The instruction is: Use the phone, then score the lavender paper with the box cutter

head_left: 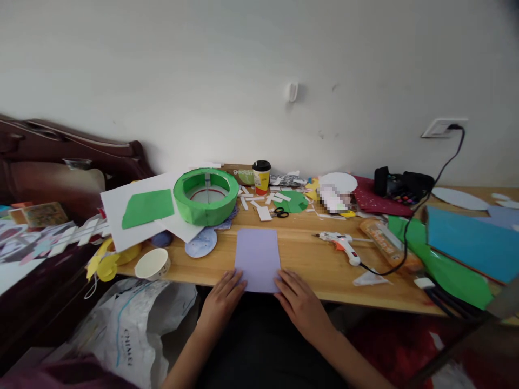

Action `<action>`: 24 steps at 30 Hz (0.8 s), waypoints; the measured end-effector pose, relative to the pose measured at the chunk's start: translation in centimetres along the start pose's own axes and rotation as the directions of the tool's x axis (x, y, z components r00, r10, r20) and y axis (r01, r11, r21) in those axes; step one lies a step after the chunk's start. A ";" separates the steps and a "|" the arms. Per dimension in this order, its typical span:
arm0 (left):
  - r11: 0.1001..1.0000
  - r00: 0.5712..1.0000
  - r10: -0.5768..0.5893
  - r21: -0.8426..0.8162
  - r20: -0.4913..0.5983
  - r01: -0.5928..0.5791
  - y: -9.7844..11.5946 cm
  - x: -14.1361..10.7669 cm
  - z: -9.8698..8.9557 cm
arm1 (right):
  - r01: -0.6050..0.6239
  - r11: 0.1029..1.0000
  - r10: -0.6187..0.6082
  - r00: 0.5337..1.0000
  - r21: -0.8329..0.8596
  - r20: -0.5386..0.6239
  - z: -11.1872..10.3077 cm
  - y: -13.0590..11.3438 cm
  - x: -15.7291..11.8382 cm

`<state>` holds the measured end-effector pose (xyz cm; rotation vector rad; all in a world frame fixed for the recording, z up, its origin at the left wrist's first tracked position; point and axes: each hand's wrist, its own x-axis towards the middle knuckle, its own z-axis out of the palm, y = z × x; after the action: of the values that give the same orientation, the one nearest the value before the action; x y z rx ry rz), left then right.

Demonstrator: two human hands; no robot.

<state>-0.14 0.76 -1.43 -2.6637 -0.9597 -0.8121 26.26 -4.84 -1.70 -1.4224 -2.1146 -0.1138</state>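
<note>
From the head camera, the wooden desk (308,265) ran left to right below a bare white wall. A lilac sheet of paper (258,260) lay flat at the middle of the desk's near edge, its lower end reaching that edge. The left hand (222,300) rested at the sheet's near left corner, fingers loosely spread and laid flat, gripping nothing. The right hand (299,301) sat at the near right corner in the same way, fingers extended and touching the paper's edge.

Bare wood showed on both sides of the sheet and just behind it, the clearest room on the surface. Toward the back edge stood a green paper ring (206,195), partly on a white board (138,213) that overhung the left end of the desk and carried a green sheet (147,207). A paper coffee cup (261,177) stood near the back edge, with white paper strips (259,204) and small scissors (280,212) scattered in front of it.

To the right of the sheet, well apart from it, a glue gun (343,244) lay on its side, its black cord (430,210) running up to a wall socket (443,128). The right end was crowded with a blue sheet (466,240) over a green sheet. At the near left corner a small paper bowl (153,263) sat at the very edge, with a white plastic bag (133,329) on the floor below it.
</note>
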 end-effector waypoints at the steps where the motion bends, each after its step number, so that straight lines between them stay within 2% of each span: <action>1: 1.000 1.000 0.001 0.005 -0.009 -0.001 0.2 0.1 0.0 | -0.005 1.000 0.005 1.000 -0.003 0.003 0.0 0.2 0.1; 5: 1.000 1.000 -0.015 -0.008 -0.003 0.015 0.9 0.3 0.2 | -0.056 0.998 0.056 0.998 -0.012 -0.010 0.0 0.6 0.5; 11: 0.988 0.991 -0.128 -0.084 0.044 0.132 0.5 0.0 0.2 | -0.025 0.999 0.026 0.999 0.020 -0.038 0.7 -0.1 -0.1; 14: 0.990 0.993 -0.102 -0.095 0.065 0.108 0.2 0.0 0.2 | -0.064 0.992 0.068 0.997 0.104 -0.036 0.2 1.0 0.9; 16: 0.994 0.994 -0.081 -0.074 0.080 0.086 0.2 0.1 0.3 | -0.126 0.978 0.140 0.987 0.166 -0.073 -1.3 3.0 3.1; 18: 0.996 0.993 -0.077 -0.041 0.085 0.081 0.3 0.1 0.4 | -0.230 0.955 0.257 0.957 0.185 -0.137 -3.9 5.3 6.2; 20: 0.997 0.993 -0.073 -0.016 0.089 0.075 0.6 0.0 0.6 | -0.326 0.930 0.351 0.925 0.170 -0.147 -6.8 7.0 9.1; 22: 0.997 0.992 -0.071 0.004 0.103 0.071 0.8 -0.1 0.7 | -0.331 0.924 0.354 0.929 0.191 -0.105 -8.7 7.1 10.9; 24: 0.996 0.990 -0.084 0.026 0.117 0.081 1.1 -0.1 0.7 | -0.289 0.939 0.297 0.955 0.189 -0.016 -8.7 5.9 11.2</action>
<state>0.81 0.14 -2.09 -2.6956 -1.1064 -0.6633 32.11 3.61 9.72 -1.5860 -1.8018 0.1625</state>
